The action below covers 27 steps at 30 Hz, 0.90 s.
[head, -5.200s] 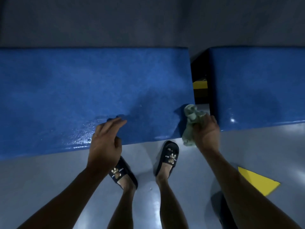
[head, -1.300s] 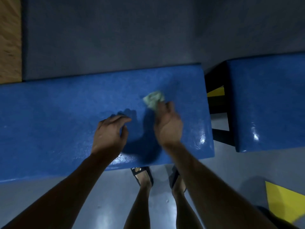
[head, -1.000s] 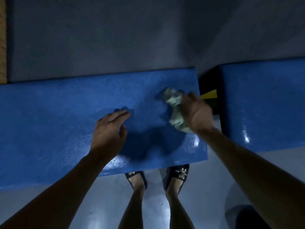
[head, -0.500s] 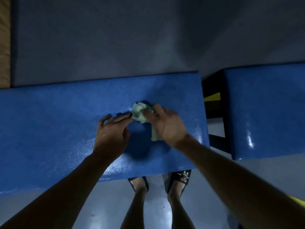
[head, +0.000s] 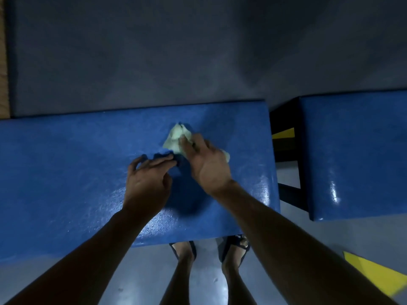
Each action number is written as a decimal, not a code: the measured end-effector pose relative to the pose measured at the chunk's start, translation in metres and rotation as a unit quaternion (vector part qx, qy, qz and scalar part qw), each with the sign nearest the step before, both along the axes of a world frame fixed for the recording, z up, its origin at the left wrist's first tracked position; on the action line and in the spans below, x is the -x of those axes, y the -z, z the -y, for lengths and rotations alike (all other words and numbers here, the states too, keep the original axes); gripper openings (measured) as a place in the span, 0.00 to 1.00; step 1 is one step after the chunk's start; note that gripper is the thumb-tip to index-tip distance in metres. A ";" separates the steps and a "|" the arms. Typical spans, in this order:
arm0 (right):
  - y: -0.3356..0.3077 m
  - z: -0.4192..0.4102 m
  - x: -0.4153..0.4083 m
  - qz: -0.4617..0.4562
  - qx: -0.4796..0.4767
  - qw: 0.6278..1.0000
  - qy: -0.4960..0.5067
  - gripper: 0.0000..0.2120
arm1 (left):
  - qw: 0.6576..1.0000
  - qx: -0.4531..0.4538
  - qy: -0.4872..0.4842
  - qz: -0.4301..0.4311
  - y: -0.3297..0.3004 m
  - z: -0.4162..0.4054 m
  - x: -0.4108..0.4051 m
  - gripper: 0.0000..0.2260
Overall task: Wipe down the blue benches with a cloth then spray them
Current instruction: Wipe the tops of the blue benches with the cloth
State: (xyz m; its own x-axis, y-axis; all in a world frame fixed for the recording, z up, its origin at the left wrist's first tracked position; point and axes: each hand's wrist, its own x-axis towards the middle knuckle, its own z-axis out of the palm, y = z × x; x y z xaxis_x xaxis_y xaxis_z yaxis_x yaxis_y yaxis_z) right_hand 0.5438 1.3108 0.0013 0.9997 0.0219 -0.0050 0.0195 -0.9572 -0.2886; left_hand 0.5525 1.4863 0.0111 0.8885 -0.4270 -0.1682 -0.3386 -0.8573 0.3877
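Your right hand (head: 208, 164) pressed the pale green cloth (head: 176, 138) flat against the blue bench (head: 66, 168), fingers spread over the wad rather than curled round it, so it was pinned under the palm and fingers more than gripped. The crumpled cloth lay with its long axis running from about ten o'clock to four o'clock, a bunched peak pointing toward eleven o'clock and a small tail showing past the hand at three o'clock. Your left hand (head: 146, 181) rested at eight o'clock of the cloth, open, fingertips on the bench top, holding nothing. The cloth sat in the far half of the seat, toward the bench's right end. A second blue bench (head: 352, 155) stood at three o'clock, apart across a dark gap. Half a second earlier the cloth had been touching your left fingertips; it had since travelled away toward twelve o'clock, while the left hand kept its place.
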 end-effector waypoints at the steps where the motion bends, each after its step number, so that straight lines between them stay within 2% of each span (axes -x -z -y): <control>1: -0.005 0.009 -0.003 -0.005 0.009 1.000 -0.025 0.20 | 1.000 -0.002 0.003 0.000 0.000 0.000 -0.001 0.18; 2: -0.005 0.027 -0.008 -0.013 0.020 0.999 -0.023 0.18 | 1.000 -0.003 0.005 0.000 -0.001 0.000 -0.001 0.18; 4: -0.005 0.076 -0.019 -0.034 0.026 0.998 0.042 0.16 | 1.000 -0.002 0.006 0.000 -0.001 -0.001 -0.002 0.18; 6: -0.007 0.120 -0.025 -0.043 0.043 0.993 0.098 0.19 | 1.000 -0.007 0.007 -0.003 -0.002 0.000 -0.003 0.18; 9: -0.014 0.140 -0.031 -0.043 -0.004 0.971 0.236 0.17 | 1.000 -0.015 0.001 -0.017 -0.002 0.000 -0.001 0.18; 13: -0.011 0.134 -0.042 -0.059 -0.100 0.894 0.432 0.16 | 0.999 -0.023 0.001 -0.033 -0.001 -0.002 -0.001 0.20; 15: -0.009 0.138 -0.041 -0.070 -0.137 0.858 0.491 0.16 | 0.999 -0.017 -0.002 -0.034 -0.002 -0.003 -0.001 0.19; 19: -0.005 0.135 -0.002 -0.096 -0.164 0.822 0.537 0.14 | 1.000 0.016 -0.009 -0.024 -0.001 -0.004 0.001 0.19; 22: -0.010 0.133 0.021 -0.119 -0.178 0.823 0.526 0.11 | 0.999 0.017 -0.018 -0.027 -0.003 -0.003 0.002 0.20; 27: -0.019 0.147 -0.045 -0.143 -0.129 0.836 0.514 0.17 | 0.999 0.006 -0.014 -0.045 -0.001 -0.006 0.000 0.22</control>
State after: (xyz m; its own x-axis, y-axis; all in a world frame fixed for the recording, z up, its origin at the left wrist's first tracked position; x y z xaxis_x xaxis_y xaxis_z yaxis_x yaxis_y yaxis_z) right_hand 0.5888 1.1639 0.0200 0.4497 -0.8110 -0.3743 -0.8801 -0.3310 -0.3403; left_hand 0.5530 1.4927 0.0118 0.8811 -0.4052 -0.2440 -0.2782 -0.8611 0.4255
